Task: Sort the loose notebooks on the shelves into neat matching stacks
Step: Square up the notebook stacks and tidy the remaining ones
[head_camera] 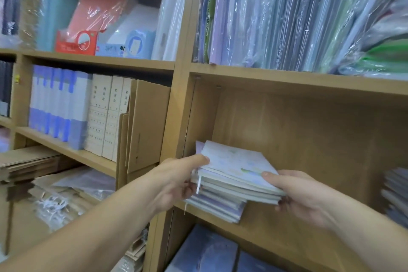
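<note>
Low in the middle of the frame, two hands are holding a bundle of notebooks (236, 168) just over a wooden shelf (287, 234). The left hand (174, 181) is pinching the bundle's left edge, with the thumb lying flat on the top cover and the fingers curling underneath. The right hand (300, 196) is clamping the near right corner the same way, thumb above and fingers below. The bundle is sitting skewed on a lower pile (220, 207) that is resting on the shelf board, so its corners are jutting past those beneath. The step in hand is probably squaring this bundle onto its matching pile. Doing that well is likely calling for even inward pressure from both sides, a small turn until the edges are lining up, and a check that the covers match before letting go. These are looking like thin soft-cover books with pale covers in faint pastel print and cream page edges, so they are probably apt to flex, slide and fan out if the pinch is loosening. A white strip (199, 185) is dangling from the left side and could be catching between layers. The shelf is showing as smooth light board. At the right edge another pile (395, 194) is appearing blurred, and across the upper right glossy plastic-wrapped folders (287, 17) are standing upright.
</note>
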Action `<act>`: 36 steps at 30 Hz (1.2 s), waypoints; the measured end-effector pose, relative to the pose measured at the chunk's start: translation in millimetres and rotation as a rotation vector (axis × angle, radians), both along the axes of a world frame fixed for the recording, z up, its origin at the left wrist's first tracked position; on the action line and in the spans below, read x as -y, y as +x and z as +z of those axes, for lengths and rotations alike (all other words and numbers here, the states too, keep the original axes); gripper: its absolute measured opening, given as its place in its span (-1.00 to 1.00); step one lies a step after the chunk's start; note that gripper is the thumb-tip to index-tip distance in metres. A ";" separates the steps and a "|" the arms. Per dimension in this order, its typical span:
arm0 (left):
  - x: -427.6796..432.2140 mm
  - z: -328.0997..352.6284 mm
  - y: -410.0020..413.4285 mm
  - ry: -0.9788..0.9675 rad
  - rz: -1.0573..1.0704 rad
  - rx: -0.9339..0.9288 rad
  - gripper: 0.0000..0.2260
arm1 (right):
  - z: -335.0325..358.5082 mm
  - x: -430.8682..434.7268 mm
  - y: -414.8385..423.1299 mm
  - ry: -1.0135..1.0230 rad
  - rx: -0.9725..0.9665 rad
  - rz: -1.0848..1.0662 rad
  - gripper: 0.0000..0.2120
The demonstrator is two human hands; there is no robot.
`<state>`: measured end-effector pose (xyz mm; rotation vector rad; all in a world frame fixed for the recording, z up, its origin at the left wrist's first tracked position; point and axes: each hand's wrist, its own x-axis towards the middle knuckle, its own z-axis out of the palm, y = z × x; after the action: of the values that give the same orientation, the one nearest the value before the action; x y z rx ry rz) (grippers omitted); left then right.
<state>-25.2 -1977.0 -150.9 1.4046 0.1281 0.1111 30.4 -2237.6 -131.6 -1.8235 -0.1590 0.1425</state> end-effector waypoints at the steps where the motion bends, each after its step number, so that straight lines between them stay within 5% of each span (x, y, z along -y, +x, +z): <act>1: 1.7 -2.4 -5.9 -0.018 -0.062 -0.002 -0.70 | 0.5 7.5 -5.8 0.022 -0.032 0.054 -0.66; 8: 26.3 -34.8 -46.8 0.001 -0.283 0.070 -0.46 | -14.8 53.3 -70.7 0.011 -0.019 0.214 -0.66; 16: 123.3 -91.0 -79.2 0.250 -0.317 0.219 -0.58 | -81.4 142.8 -148.6 -0.082 0.308 -0.095 -0.24; 21: 197.6 -162.0 -72.8 0.414 -0.359 0.281 -0.25 | -149.3 199.0 -171.8 -0.188 0.283 -0.238 -0.01; 24: 239.9 -197.9 -70.2 0.472 -0.402 0.252 -0.24 | -195.9 231.7 -175.7 -0.267 0.278 -0.345 0.10; 36: 303.6 -282.2 -69.0 0.595 -0.392 0.418 -0.24 | -284.6 283.4 -188.1 -0.276 0.234 -0.468 -0.03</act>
<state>-94.2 -2280.6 -433.0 1.9361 -0.5683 0.1193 -157.7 -2521.0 -416.2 -2.0984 0.1332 -0.3973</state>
